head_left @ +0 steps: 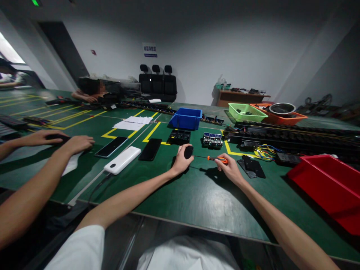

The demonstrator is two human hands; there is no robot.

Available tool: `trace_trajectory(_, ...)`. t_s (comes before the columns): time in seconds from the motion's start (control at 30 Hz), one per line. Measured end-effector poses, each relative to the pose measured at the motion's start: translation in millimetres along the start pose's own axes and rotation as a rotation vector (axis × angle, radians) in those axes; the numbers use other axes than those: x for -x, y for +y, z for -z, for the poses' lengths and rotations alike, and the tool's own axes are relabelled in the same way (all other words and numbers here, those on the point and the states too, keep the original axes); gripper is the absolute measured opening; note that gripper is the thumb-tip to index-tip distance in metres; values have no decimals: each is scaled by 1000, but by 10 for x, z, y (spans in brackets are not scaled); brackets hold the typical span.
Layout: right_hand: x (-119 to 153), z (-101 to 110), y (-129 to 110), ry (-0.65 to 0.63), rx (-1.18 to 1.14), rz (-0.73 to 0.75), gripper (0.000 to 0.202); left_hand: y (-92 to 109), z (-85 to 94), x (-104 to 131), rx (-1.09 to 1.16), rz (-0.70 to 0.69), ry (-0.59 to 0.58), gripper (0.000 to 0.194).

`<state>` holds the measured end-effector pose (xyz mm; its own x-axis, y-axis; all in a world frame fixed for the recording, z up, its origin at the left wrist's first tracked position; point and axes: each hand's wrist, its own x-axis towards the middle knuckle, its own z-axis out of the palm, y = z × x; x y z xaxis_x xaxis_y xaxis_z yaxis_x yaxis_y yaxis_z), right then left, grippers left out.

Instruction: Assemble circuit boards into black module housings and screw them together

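Observation:
My left hand (182, 160) is closed around a small black block-like part (188, 151), held just above the green table (208, 202). In my right hand (229, 167) is a screwdriver (217, 159) with an orange and black handle. Its thin shaft points left at the black part; whether the tip touches it I cannot tell. Beyond my hands sit a group of black modules (180, 136) and a group of modules with exposed circuit boards (212, 140). Thin black plates (251, 167) lie to the right of my right hand.
A white power bank (122, 160) and two phones lie left of my hands. A co-worker's hands (75, 144) rest farther left. A blue bin (185, 118) stands behind the modules, a red bin (329, 187) at right. Long black assemblies (292, 137) with wires stretch across the right.

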<state>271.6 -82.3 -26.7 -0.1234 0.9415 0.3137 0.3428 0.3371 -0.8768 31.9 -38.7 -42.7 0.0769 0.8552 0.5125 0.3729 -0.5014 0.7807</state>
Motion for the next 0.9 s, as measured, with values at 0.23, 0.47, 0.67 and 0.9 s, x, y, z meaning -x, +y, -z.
trace_trajectory(0.23, -22, -15, 61, -45, -39, -60, 35, 7, -5, 2, 4, 0, 1, 45)
trace_trajectory(0.47, -18, -9, -3, 19, -2, 31, 35, -2, 0, -3, 10, 6, 2, 45)
trace_trajectory(0.67, -6, 6, -17, 3, 7, -44, 39, -6, -10, -1, 0, -9, 9, 45)
trace_trajectory(0.9, -36, -19, 35, -18, -7, -20, 38, 4, -6, 3, -1, -19, 7, 45)
